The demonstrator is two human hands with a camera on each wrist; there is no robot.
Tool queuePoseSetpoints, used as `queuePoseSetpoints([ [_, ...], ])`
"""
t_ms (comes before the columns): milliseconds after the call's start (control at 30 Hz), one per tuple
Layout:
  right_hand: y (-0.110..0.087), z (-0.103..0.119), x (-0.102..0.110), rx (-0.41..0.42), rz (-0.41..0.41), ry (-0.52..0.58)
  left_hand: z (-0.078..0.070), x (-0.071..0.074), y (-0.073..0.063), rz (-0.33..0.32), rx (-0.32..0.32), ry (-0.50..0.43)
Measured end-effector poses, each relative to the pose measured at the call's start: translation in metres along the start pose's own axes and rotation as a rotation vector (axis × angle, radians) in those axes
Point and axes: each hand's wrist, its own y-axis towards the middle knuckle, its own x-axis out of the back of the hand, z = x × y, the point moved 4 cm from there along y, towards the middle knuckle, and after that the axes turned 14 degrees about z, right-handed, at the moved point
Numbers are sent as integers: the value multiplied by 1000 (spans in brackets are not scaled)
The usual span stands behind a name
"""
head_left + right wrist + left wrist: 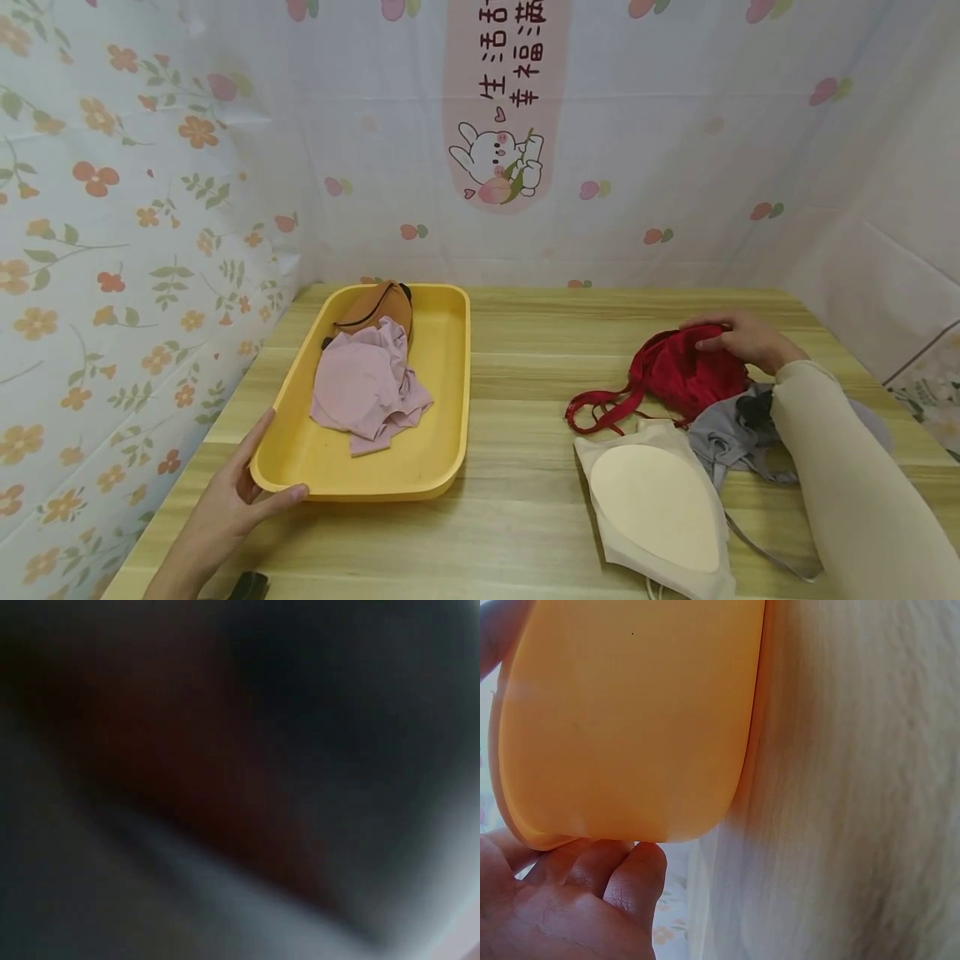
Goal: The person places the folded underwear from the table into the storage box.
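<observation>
At the near left corner of a yellow plastic tub [442, 479], my left hand [232, 508] grips the rim, thumb on the near side and fingers along the left side. The left wrist view shows the fingers [634, 881] against the tub wall [630, 735]. Inside the tub lie a crumpled pale pink garment [360, 379] and, behind it, a brown piece [390, 312] with dark edging. On the right, my right hand [750, 340] holds the top of a bunched red bra [693, 375], its straps trailing left on the table. The right wrist view is dark and blurred.
A grey bra [723, 437] lies under my right forearm, partly hidden by it. Nearer stands out a beige bra [660, 508], cup up, on the wooden table [525, 517]. Patterned cloth walls [390, 167] close off the back and sides.
</observation>
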Motion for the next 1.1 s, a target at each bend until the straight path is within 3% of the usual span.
queuePoseSetpoints([
  [233,-3,-5,4,12,-52,107,1,-1,-1,-3,-9,-4],
  [500,-5,5,12,53,-111,178,2,0,-1,1,12,-7],
  [967,-5,29,6,46,-88,207,3,-1,-1,-3,-28,-30],
  [1100,-3,38,4,57,-84,231,4,-1,-1,-10,-3,-16],
])
